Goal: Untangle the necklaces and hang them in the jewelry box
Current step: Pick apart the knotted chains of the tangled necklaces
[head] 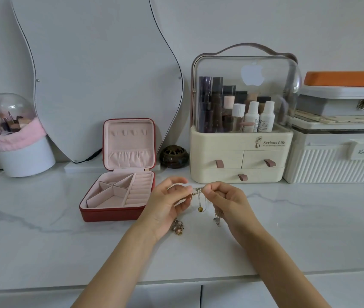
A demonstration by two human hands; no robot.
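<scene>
White marble-patterned table [43, 230] against a pale wall forms the setting. Just below the frame's centre, the necklaces [198, 196] hang as one knotted bunch, lifted clear of the table so that gravity draws the loose strands and pendants downward and exposes the knot. The left hand [167, 205] and right hand [227, 203] each pinch the chains at the knot, grip of thumb and forefinger clamped on fine links, fingertips nearly meeting, probably to tease one strand out while the other is held steady. A gold bead [199, 209] dangles between the hands; a pearl cluster [177, 226] hangs below the left palm and a small charm [217, 221] below the right.

Left of centre stands the box [114, 215], red outside and pink inside, lid [130, 143] propped open so its row of hooks faces the person, ready to receive each freed chain; none hangs there yet.

Behind, right of centre, a cosmetics organiser [241, 138]; at far right, stacked cases [336, 161]; upper left, a curved mirror [96, 70]; far left, a brush holder [21, 138].
</scene>
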